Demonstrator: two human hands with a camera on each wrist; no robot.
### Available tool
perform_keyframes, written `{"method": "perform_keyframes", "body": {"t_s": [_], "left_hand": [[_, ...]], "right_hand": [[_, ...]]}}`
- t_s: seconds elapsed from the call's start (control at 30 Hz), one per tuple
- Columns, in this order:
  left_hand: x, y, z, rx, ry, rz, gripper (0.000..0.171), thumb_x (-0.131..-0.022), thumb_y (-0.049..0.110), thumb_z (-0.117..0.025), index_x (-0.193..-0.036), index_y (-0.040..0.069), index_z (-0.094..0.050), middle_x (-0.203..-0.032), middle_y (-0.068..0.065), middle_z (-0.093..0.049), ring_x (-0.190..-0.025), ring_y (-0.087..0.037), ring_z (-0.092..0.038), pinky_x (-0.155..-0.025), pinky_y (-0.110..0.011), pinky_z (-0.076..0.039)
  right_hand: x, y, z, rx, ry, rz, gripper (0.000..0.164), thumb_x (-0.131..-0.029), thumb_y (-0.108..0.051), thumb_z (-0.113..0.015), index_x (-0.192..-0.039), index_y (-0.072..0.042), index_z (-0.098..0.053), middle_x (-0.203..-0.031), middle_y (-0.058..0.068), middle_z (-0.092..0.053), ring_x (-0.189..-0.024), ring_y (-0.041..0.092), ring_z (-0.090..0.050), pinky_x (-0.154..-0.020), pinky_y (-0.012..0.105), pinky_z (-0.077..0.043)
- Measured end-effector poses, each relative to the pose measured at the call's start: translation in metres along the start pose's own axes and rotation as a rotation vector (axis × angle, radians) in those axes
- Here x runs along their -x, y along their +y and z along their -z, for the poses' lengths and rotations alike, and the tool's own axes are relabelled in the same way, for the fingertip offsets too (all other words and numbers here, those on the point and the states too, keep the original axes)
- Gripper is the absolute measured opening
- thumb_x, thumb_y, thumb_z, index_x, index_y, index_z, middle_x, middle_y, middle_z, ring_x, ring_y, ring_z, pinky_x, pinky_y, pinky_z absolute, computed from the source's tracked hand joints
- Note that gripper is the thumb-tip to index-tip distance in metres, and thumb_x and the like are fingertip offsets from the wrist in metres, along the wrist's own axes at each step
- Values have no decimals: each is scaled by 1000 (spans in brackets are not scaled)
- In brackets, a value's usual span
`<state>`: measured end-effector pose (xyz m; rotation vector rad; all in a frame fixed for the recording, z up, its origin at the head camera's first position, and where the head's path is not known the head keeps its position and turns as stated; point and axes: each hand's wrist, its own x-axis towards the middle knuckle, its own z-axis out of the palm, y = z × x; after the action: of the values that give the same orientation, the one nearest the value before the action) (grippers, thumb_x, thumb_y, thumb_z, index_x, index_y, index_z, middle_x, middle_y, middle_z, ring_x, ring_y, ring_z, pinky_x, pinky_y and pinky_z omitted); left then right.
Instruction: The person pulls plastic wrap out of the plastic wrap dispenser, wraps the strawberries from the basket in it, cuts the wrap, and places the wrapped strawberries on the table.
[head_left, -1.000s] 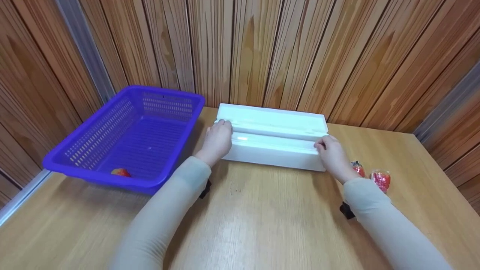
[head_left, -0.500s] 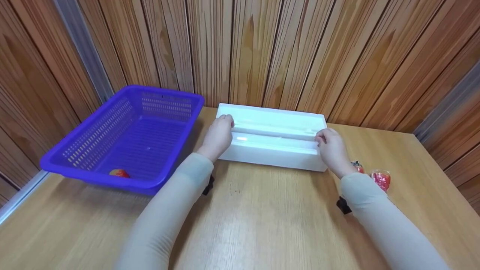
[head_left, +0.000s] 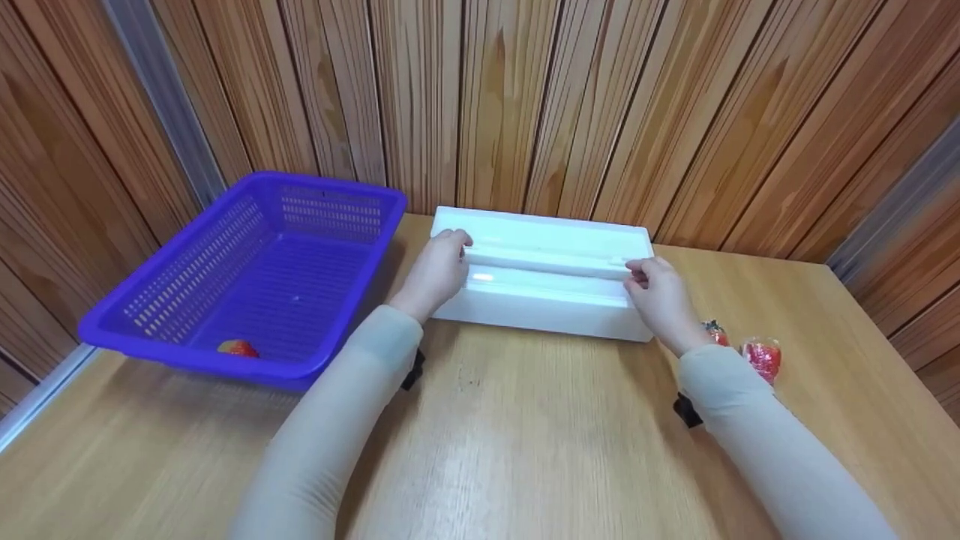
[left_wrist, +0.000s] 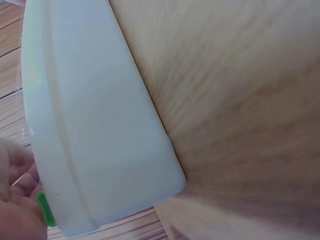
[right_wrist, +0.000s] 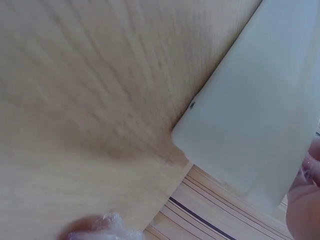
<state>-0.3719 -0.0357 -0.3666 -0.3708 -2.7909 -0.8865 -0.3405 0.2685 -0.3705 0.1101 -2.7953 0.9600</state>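
A long white cling film dispenser [head_left: 540, 311] stands on the table against the wall. My left hand [head_left: 437, 266] is at its left end and my right hand [head_left: 660, 296] at its right end. Between the fingertips of each hand a clear edge of plastic film shows. In the left wrist view the film [left_wrist: 21, 107] runs along the dispenser's top edge, and a small green part [left_wrist: 45, 209] shows beside the fingers. In the right wrist view, crinkled film [right_wrist: 306, 172] lies between thumb and fingers. Much of the transparent sheet is hard to make out.
A purple plastic basket [head_left: 330, 367] stands on the left with a red-yellow strawberry [head_left: 238, 348] in it. Two film-wrapped strawberries, a near one [head_left: 762, 360] and one partly hidden [head_left: 716, 332], lie by my right forearm. A wooden panel wall [head_left: 495, 97] closes off the back.
Both hands have moved slightly up and back over the dispenser, the left a little more, with the film edge between their fingers. The dispenser, basket and strawberries stay in place.
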Motion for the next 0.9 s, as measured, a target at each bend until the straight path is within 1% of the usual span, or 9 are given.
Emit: {"method": "perform_keyframes", "body": {"t_s": [0.07,0.17,0.23,0.27,0.4,0.57,0.7,0.8,0.9], "left_hand": [[0,-1,-1,-21,-8,-21,24,-85,4,-46,-105,7,-59,-98,-7,-56,-91,-18,-53,-79,-28,-46],[-1,-1,-2,-40,-1,-22,20,-86,7,-47,-96,7,-65,-92,-5,-54,-86,-17,-52,-77,-27,-45],[-1,0,-3,-42,14,-13,18,-87,10,-48,-89,6,-66,-88,-4,-54,-84,-17,-50,-76,-27,-44],[-1,0,-2,-37,19,-1,18,-88,10,-48,-88,6,-65,-88,-4,-53,-83,-17,-50,-75,-27,-44],[-3,3,-1,0,26,35,16,-88,14,-50,-90,6,-64,-89,-3,-54,-86,-17,-51,-77,-27,-45],[-5,7,5,90,39,78,18,-89,18,-48,-92,8,-63,-89,-2,-53,-84,-14,-51,-75,-25,-46],[-6,12,13,106,74,57,18,-89,18,-49,-92,6,-63,-89,-3,-53,-83,-14,-51,-73,-25,-46],[-6,15,18,93,87,40,18,-88,18,-50,-91,6,-64,-90,-3,-54,-83,-15,-52,-74,-26,-45],[-6,16,22,101,91,35,18,-88,18,-50,-90,6,-63,-90,-2,-53,-84,-14,-51,-75,-25,-45]], "right_hand": [[0,-1,1,2,15,-1,20,-90,-12,-46,-105,-3,-55,-105,10,-49,-98,24,-48,-84,37,-44],[-1,-2,2,-21,37,-12,17,-90,-14,-46,-96,-3,-57,-101,9,-51,-94,22,-48,-80,34,-43],[-1,-2,4,-50,36,-41,18,-90,-17,-46,-97,-5,-57,-101,9,-53,-92,22,-48,-78,32,-42],[-1,-2,5,-66,31,-60,19,-90,-19,-46,-98,-6,-57,-102,9,-54,-92,21,-47,-78,32,-41],[0,-3,10,-98,23,-130,23,-90,-26,-46,-102,-10,-58,-103,8,-57,-91,19,-46,-77,30,-40],[-2,-6,20,-123,74,-125,26,-90,-28,-47,-102,-8,-60,-102,9,-59,-88,17,-48,-72,26,-40],[-2,-10,28,-148,106,-124,29,-89,-31,-47,-102,-9,-60,-102,8,-59,-89,15,-50,-73,24,-41],[-2,-12,31,-154,123,-109,29,-89,-31,-47,-101,-8,-60,-100,8,-59,-90,16,-52,-75,23,-42],[-2,-13,34,-165,127,-105,29,-88,-31,-47,-101,-8,-60,-101,9,-60,-91,18,-54,-76,21,-44]]}}
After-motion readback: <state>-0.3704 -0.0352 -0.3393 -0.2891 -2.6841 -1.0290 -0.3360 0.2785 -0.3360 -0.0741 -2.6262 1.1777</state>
